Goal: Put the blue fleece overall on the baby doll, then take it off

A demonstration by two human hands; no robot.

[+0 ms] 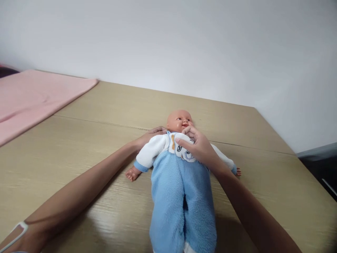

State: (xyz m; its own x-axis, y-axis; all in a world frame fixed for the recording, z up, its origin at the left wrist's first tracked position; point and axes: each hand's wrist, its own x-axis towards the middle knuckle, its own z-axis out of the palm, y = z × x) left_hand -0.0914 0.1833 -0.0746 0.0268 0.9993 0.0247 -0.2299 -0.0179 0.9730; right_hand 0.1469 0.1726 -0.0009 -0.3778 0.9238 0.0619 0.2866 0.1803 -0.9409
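White strip: a narrow, bent band at the lower left, lying against the person's left arm.
Trousers: light-blue fleece, the two legs parted by a dark gap and running out at the bottom edge, where a small white patch shows.
Doll: on its back on the table, near the centre, the legs toward the viewer and the head away, lying between the person's two forearms.
Doll's sleeves: white with blue cuffs, spread outward to either side; one small doll hand rests on the tabletop, the other shows beyond the person's right forearm.
Bib: white, with an animal face and an orange mark, partly covered by the right hand.
Right hand: above the upper chest, half open, the thumb apart from the curled fingers, which lie just below the doll's chin; whether the fingertips grasp any fabric cannot be told.
Left hand: beside the doll's neck and shoulder; the fingertips are partly hidden, so their opening and any hold cannot be told.
Doll's head: bald, tilted slightly, mouth parted.
Seam: a thin line crossing the tabletop behind the left hand.
Pink cloth: spread flat at the far left, well apart from the doll.
Wall: plain and pale, behind the table.
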